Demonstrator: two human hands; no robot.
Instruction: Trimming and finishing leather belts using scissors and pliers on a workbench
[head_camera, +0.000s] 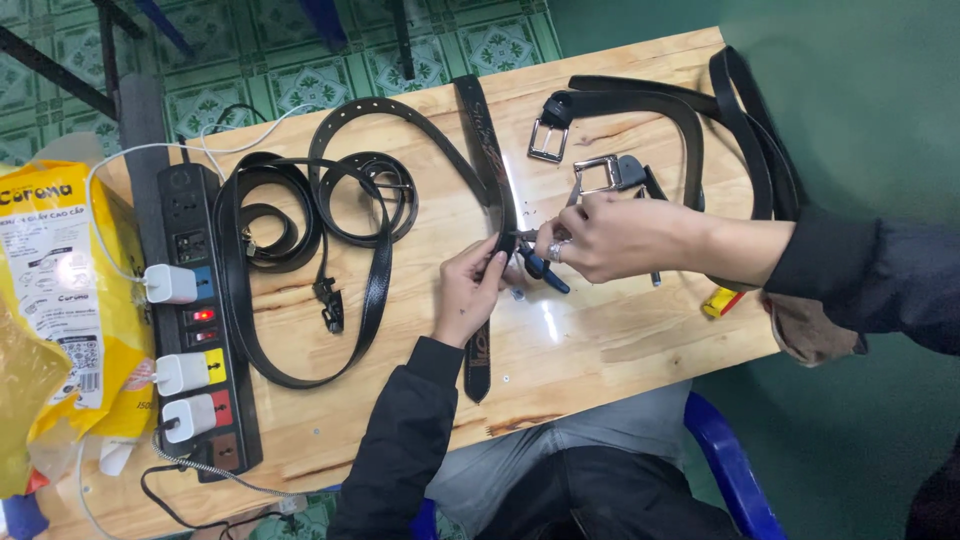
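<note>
A long black belt (487, 150) lies across the wooden table (620, 340). My left hand (468, 288) pinches this belt near its middle, fingertips on the strap. My right hand (612, 236), a ring on one finger, grips a small plier-like tool with blue handles (546, 268), and the tool's jaws meet the belt right beside my left fingertips. The two hands touch over the belt.
Coiled black belts (300, 215) lie to the left. More belts with silver buckles (548, 140) lie at the far right. A black power strip (200, 320) with white chargers and a yellow bag (60, 300) sit at the left edge. A small yellow object (722, 302) lies by my right sleeve, and a blue chair (735, 465) is below.
</note>
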